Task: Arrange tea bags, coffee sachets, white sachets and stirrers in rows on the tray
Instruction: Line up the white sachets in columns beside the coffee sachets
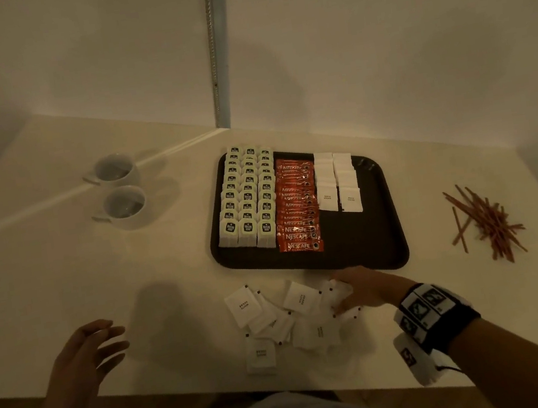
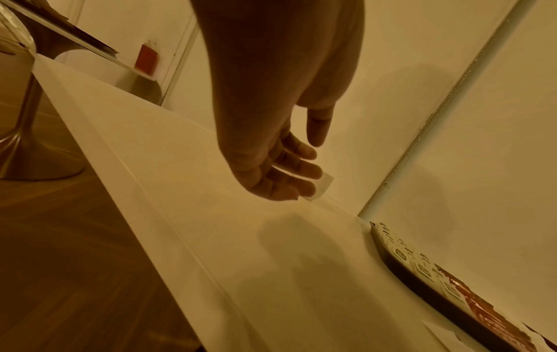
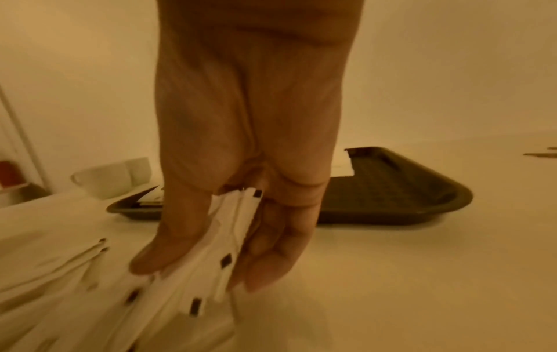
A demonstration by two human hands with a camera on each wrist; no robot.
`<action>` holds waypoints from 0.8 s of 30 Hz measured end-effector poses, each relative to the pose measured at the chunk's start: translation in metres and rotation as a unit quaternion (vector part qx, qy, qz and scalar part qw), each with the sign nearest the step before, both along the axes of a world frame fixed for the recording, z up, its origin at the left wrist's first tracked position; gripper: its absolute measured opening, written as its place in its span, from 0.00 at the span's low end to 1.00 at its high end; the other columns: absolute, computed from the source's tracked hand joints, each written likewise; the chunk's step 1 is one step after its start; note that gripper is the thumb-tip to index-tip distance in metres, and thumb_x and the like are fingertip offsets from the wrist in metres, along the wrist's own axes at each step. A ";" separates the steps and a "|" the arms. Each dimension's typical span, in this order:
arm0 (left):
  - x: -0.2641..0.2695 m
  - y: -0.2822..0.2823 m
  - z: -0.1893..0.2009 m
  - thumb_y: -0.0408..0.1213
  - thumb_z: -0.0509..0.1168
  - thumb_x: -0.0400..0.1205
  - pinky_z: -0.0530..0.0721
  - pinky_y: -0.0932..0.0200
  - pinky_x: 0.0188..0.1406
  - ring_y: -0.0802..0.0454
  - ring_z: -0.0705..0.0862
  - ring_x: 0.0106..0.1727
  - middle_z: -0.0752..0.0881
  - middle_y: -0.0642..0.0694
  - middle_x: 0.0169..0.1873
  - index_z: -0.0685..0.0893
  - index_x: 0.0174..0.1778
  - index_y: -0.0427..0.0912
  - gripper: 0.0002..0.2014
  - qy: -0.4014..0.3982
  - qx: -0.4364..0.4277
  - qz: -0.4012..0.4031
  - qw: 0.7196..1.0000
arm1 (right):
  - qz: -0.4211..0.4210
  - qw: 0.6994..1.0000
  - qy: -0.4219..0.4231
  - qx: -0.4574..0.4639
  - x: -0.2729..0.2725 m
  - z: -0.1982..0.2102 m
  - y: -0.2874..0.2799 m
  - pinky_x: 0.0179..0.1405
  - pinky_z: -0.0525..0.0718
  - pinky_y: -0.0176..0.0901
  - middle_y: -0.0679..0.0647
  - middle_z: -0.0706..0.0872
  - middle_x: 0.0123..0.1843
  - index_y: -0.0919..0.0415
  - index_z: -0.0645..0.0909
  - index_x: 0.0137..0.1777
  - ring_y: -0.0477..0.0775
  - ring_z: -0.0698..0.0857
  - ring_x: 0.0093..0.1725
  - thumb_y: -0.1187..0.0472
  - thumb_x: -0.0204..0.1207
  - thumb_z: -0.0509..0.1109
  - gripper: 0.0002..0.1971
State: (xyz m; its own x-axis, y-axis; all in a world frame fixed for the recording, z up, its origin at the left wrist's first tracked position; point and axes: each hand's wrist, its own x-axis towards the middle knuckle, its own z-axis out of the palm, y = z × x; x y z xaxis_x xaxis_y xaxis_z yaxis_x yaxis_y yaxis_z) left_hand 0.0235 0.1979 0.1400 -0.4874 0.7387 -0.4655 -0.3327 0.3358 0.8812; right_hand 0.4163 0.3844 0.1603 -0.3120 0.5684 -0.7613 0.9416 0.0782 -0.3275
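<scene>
A dark brown rectangular plastic tray (image 1: 386, 239) sits on a pale cream table (image 1: 64, 284), toward the far edge and a little right of centre. On the tray's left part, white tea bags with dark labels (image 1: 246, 203) lie in three overlapping rows running from the far rim to the near rim. Just to their right is one row of orange-red coffee sachets (image 1: 297, 210). Right of those, two shorter rows of flat white paper sachets (image 1: 336, 180) fill only the far half; the tray's near right corner is bare.

On the table, just beside the tray's near rim, a loose pile of white sachets (image 1: 277, 323) lies scattered. The right hand (image 1: 364, 289) rests at the right end of that pile, thumb and fingers pinching several held sachets (image 3: 229, 238) in a fanned bunch.

The left hand (image 1: 85, 357) hovers over the table's near left edge, fingers relaxed and slightly spread, holding nothing.

A heap of thin reddish-brown wooden stirrers (image 1: 486, 223) lies near the table's right edge, well apart from the tray. Two white ceramic cups (image 1: 118, 190) stand near the far left corner.
</scene>
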 end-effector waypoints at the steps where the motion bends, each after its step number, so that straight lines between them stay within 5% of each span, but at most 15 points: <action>1: 0.001 0.002 0.002 0.27 0.50 0.88 0.86 0.67 0.31 0.56 0.88 0.31 0.89 0.48 0.35 0.80 0.45 0.43 0.14 0.000 0.004 -0.004 1.000 | -0.010 1.000 -0.002 -0.014 0.005 0.002 0.003 0.53 0.81 0.36 0.53 0.73 0.72 0.55 0.69 0.75 0.51 0.79 0.61 0.57 0.72 0.76 0.32; 5: 0.008 0.017 0.012 0.28 0.52 0.87 0.86 0.63 0.35 0.53 0.88 0.35 0.84 0.40 0.45 0.80 0.46 0.42 0.12 0.017 0.024 -0.033 0.999 | -0.033 0.999 0.007 -0.025 0.023 0.024 0.018 0.38 0.84 0.32 0.56 0.76 0.69 0.58 0.70 0.73 0.49 0.81 0.51 0.59 0.72 0.75 0.30; 8: 0.020 0.044 0.023 0.28 0.53 0.87 0.86 0.65 0.34 0.54 0.88 0.35 0.84 0.39 0.46 0.80 0.47 0.41 0.11 0.036 0.038 -0.070 0.996 | -0.056 0.997 0.046 0.004 0.031 0.051 0.032 0.38 0.85 0.34 0.53 0.80 0.61 0.57 0.73 0.68 0.48 0.82 0.50 0.60 0.73 0.74 0.24; 14: 0.080 0.126 0.054 0.33 0.59 0.85 0.81 0.48 0.53 0.41 0.85 0.49 0.87 0.42 0.47 0.81 0.48 0.41 0.05 0.047 0.066 -0.196 0.977 | -0.126 0.961 0.238 0.056 0.007 0.096 0.057 0.41 0.87 0.37 0.51 0.87 0.52 0.55 0.79 0.58 0.50 0.88 0.47 0.57 0.75 0.71 0.12; 15: 0.092 0.140 0.060 0.38 0.63 0.83 0.80 0.48 0.56 0.41 0.85 0.52 0.88 0.43 0.49 0.81 0.50 0.43 0.04 0.031 0.072 -0.225 0.971 | -0.135 0.951 0.271 0.061 -0.002 0.101 0.059 0.42 0.88 0.39 0.51 0.88 0.52 0.53 0.79 0.57 0.49 0.89 0.47 0.58 0.75 0.72 0.11; 18: 0.128 0.177 0.078 0.50 0.73 0.71 0.80 0.49 0.60 0.45 0.85 0.61 0.85 0.47 0.60 0.80 0.61 0.49 0.23 -0.064 0.088 -0.292 0.950 | -0.163 0.921 0.345 0.073 -0.030 0.110 0.066 0.43 0.89 0.40 0.50 0.87 0.53 0.52 0.77 0.59 0.48 0.89 0.49 0.60 0.74 0.73 0.14; 21: 0.160 0.204 0.096 0.45 0.70 0.75 0.84 0.49 0.54 0.44 0.83 0.60 0.83 0.44 0.63 0.76 0.69 0.48 0.25 -0.216 0.090 -0.286 0.929 | -0.203 0.888 0.407 0.064 -0.054 0.110 0.071 0.51 0.88 0.53 0.56 0.87 0.56 0.55 0.75 0.63 0.56 0.88 0.53 0.61 0.71 0.76 0.22; 24: 0.175 0.219 0.103 0.45 0.62 0.77 0.87 0.44 0.52 0.44 0.86 0.54 0.84 0.38 0.57 0.76 0.67 0.42 0.23 -0.366 0.100 -0.246 0.892 | -0.192 0.877 0.430 0.099 -0.068 0.109 0.075 0.53 0.88 0.52 0.57 0.87 0.56 0.55 0.76 0.63 0.55 0.87 0.55 0.62 0.70 0.77 0.22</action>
